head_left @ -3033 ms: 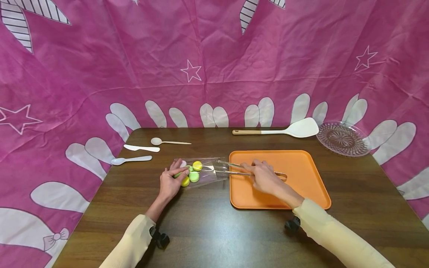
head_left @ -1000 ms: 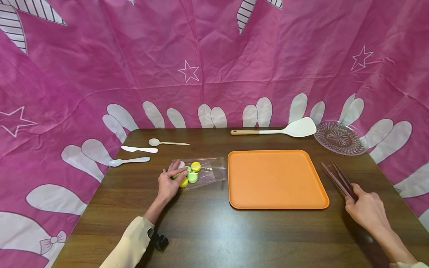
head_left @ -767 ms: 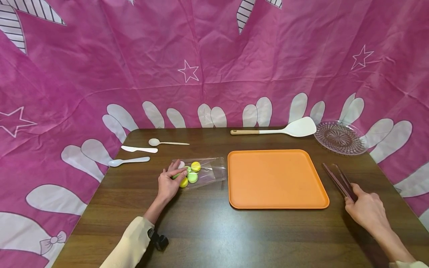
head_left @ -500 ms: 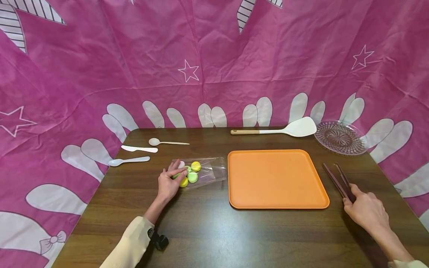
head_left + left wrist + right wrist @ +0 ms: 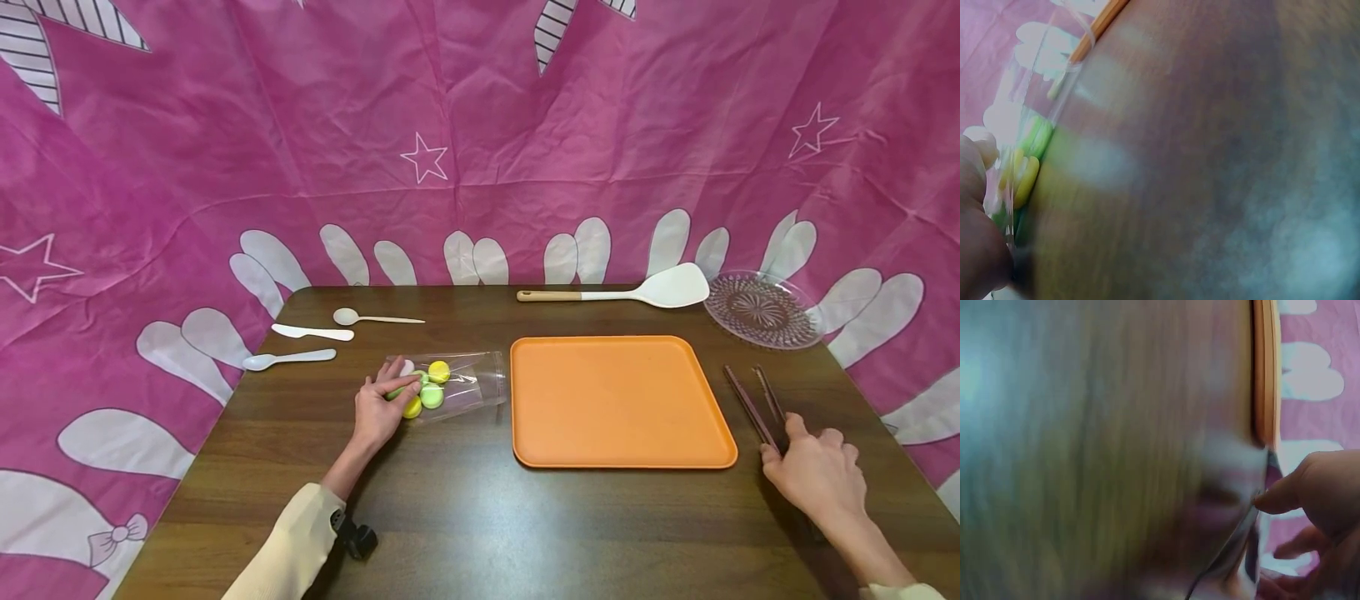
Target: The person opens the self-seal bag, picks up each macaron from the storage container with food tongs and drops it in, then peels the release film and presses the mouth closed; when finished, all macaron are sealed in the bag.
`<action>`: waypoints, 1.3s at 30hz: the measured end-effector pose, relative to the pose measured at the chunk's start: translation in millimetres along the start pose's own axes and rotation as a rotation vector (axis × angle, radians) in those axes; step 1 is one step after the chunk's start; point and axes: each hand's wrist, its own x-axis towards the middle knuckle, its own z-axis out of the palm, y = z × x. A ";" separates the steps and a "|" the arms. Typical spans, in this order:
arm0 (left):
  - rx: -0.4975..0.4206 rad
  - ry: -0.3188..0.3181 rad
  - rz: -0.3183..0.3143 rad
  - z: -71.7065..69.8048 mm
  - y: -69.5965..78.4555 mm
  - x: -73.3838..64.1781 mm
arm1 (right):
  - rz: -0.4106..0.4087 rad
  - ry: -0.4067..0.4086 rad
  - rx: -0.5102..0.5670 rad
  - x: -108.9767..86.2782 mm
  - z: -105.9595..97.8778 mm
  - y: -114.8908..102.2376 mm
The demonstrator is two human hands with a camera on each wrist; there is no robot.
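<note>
In the head view my left hand (image 5: 378, 408) lies at the closed-looking left end of a clear plastic bag (image 5: 489, 379), thumb and index finger pinching its film. Inside the bag are several macaron-like rounds, among them a yellow one (image 5: 438, 372) and a green one (image 5: 432, 396). The left wrist view shows the bag (image 5: 1066, 94) edge-on beside my thumb. At the right my right hand (image 5: 821, 475) has its thumb and fingers around metal tongs (image 5: 750, 408), which lie low over the table with their arms spread and nothing between them. Part of the tongs is hidden under the hand.
An orange tray (image 5: 622, 400) sits between the hands. Behind it are a white spatula (image 5: 671, 287) with a wooden handle and a clear patterned plate (image 5: 765, 310). At left lie a cream spoon (image 5: 378, 319), a white knife (image 5: 311, 333) and a white spoon (image 5: 292, 359).
My right hand has carried the tongs from the bag's mouth over the tray to the table's right side. There it has shifted slightly left and the tongs' arms have spread. The left hand stayed put.
</note>
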 end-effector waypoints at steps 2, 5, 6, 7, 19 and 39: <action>0.020 -0.010 -0.004 -0.2 0.6 -0.1 | -0.045 0.116 0.013 -2.4 3.4 -8.6; 0.052 -0.023 -0.009 -0.7 1.1 -0.2 | -0.128 0.249 0.074 -8.1 6.6 -35.9; 0.058 -0.025 -0.010 -0.9 1.5 -0.2 | -0.173 0.282 0.121 -10.4 7.7 -48.5; 0.064 -0.026 -0.012 -1.2 1.9 -0.3 | -0.218 0.293 0.173 -13.1 8.7 -62.8; 0.091 -0.009 -0.001 -4.9 2.0 -0.9 | -0.133 -0.740 1.414 -64.1 55.6 -267.4; 0.104 -0.004 -0.026 3.7 4.8 -8.7 | 0.366 -0.441 1.762 -29.8 136.2 -365.8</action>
